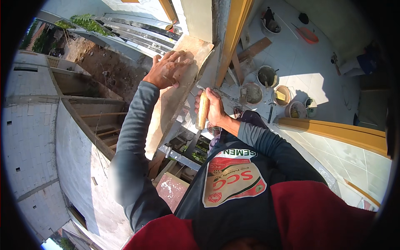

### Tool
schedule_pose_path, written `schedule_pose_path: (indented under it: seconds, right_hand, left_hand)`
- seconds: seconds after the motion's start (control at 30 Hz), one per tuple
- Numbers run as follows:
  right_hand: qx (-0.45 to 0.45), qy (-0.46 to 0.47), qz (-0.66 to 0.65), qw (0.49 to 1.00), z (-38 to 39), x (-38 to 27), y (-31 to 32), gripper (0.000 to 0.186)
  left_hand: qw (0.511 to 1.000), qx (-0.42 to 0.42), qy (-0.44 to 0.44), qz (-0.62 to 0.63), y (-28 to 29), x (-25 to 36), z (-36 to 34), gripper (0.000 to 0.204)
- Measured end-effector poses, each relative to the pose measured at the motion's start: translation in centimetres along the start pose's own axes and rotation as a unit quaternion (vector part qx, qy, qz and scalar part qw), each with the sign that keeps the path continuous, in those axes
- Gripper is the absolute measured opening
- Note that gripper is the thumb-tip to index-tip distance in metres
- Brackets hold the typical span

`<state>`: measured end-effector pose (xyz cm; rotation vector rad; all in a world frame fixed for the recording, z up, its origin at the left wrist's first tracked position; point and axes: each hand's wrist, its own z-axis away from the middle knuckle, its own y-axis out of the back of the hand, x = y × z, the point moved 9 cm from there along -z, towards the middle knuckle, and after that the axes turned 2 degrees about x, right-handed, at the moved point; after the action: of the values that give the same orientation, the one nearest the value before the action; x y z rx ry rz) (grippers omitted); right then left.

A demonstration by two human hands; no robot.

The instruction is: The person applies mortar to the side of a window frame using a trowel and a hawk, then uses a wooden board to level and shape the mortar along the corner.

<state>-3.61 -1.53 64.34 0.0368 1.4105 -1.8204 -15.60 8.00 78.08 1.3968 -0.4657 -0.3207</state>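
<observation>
My left hand (171, 68) rests on the pale plastered top of a narrow ledge (164, 114), fingers spread and slightly bent, holding nothing. My right hand (214, 107) is closed around the wooden handle of a trowel (202, 110), just to the right of the ledge. The handle's butt points back toward my body. Little of the trowel's metal shows beyond my fingers, so I cannot tell whether it touches the ledge's edge.
Several buckets, including a grey one (267, 76), stand on the tiled floor at right, with a hammer (271, 111) nearby. A red basin (307, 36) lies farther off. A yellow-brown frame post (234, 41) rises ahead. Left of the ledge is a drop to bare ground (100, 62).
</observation>
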Motion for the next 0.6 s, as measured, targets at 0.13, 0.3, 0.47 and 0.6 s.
schedule_pose_path:
  seconds: [0.13,0.3,0.47,0.6]
  right_hand:
    - [0.006,0.005,0.008,1.000,1.8,-0.1,-1.0,0.037]
    - [-0.043,-0.014,0.022,0.999,5.4,-1.9,-1.4,0.038]
    - [-0.008,-0.073,-0.084,0.994,2.1,-2.1,2.8,0.037]
    - [-0.044,-0.084,-0.100,0.990,-0.4,-2.3,1.9,0.035]
  left_hand:
    - [1.000,-0.003,-0.001,0.012,-0.7,-0.7,0.2,0.100]
    - [0.999,0.032,-0.024,0.001,-0.3,-0.6,0.3,0.099]
    - [0.999,0.020,-0.022,0.026,0.3,-0.2,0.2,0.099]
    - [1.000,-0.004,-0.003,0.008,0.4,-0.1,0.1,0.097]
